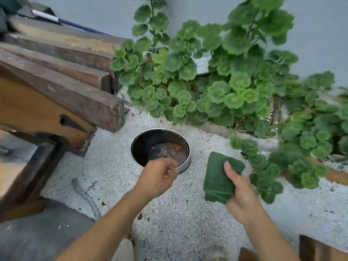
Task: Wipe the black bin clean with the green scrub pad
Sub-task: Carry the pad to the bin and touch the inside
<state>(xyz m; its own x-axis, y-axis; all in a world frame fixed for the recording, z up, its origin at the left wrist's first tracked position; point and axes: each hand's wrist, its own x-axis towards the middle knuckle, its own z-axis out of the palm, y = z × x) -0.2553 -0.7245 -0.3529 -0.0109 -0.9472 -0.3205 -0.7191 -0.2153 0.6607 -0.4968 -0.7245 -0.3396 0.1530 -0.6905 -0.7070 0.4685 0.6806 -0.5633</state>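
A round bin [146, 142], black and rusty inside with a shiny metal rim, stands upright on pale gravel in the middle of the view. My left hand [157, 176] is at its near rim with the fingers curled over the edge; motion blur hides how firmly it grips. To the right of the bin, my right hand [238, 193] holds a folded green scrub pad [219, 178] above the gravel, thumb on top. The pad is apart from the bin.
Stacked dark wooden beams [62, 85] lie at the left, reaching close to the bin. A leafy green plant [216, 78] fills the back and right, its leaves touching the pad's far side. Pale gravel [169, 219] covers the ground near me.
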